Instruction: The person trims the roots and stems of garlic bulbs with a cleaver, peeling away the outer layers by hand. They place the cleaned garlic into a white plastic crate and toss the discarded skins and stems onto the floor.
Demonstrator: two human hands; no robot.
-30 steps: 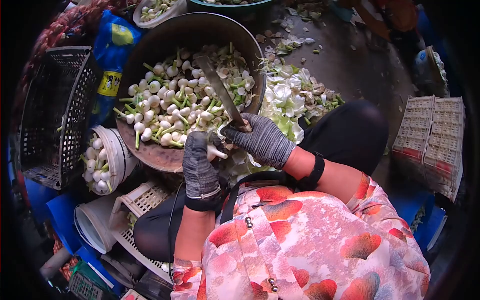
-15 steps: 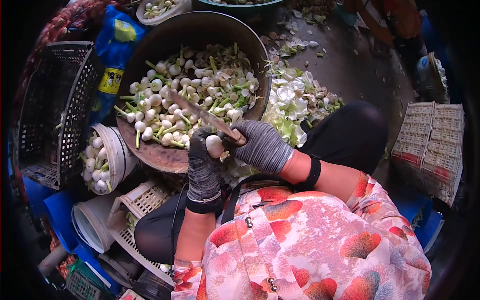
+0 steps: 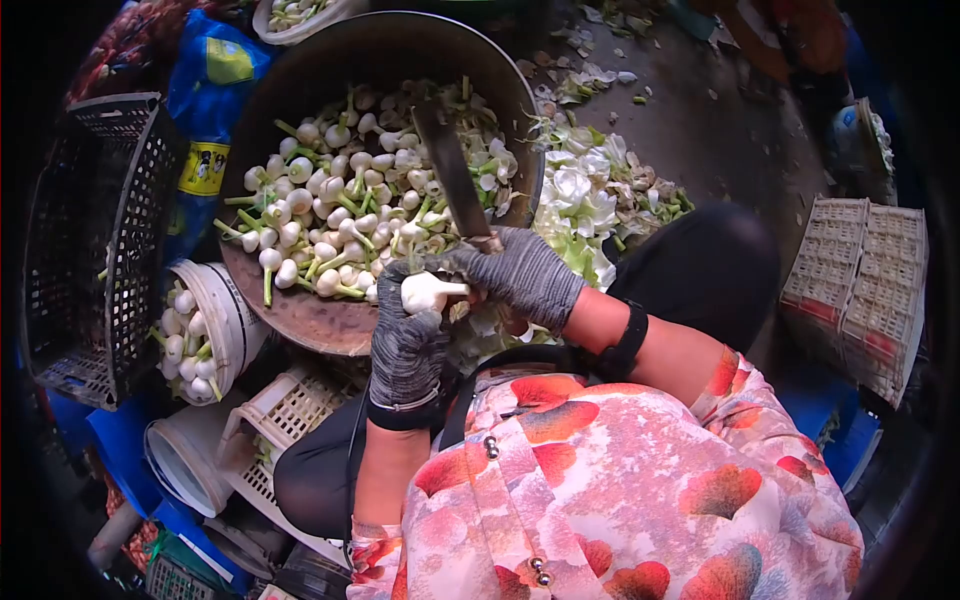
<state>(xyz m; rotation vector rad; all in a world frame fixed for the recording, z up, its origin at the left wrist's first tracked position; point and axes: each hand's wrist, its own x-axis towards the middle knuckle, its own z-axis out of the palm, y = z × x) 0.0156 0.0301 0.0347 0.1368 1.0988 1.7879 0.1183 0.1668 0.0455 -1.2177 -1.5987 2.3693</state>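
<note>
A white garlic bulb [image 3: 424,293] with its short stem pointing right is held in my left hand [image 3: 408,335], which wears a grey knitted glove. My right hand [image 3: 525,277], gloved the same way, is closed round the handle of a knife [image 3: 450,165]. The blade points up and away over the large round metal pan [image 3: 320,328]. Many white bulbs with green stems [image 3: 345,215] lie in the pan, beyond both hands. The fingers of my right hand are close to the held bulb's stem.
White peelings [image 3: 575,190] lie right of the pan. On the left are a black crate [image 3: 100,250], a white bucket of bulbs [image 3: 235,320], an empty-looking bucket [image 3: 185,465] and a cream basket [image 3: 285,405]. Stacked crates [image 3: 855,290] stand at right. Part of another person [image 3: 805,35] shows at upper right.
The knife blade has swung from pointing up-left to pointing more upright. The held bulb has turned, so its stem now shows to the right. The view has shifted slightly.
</note>
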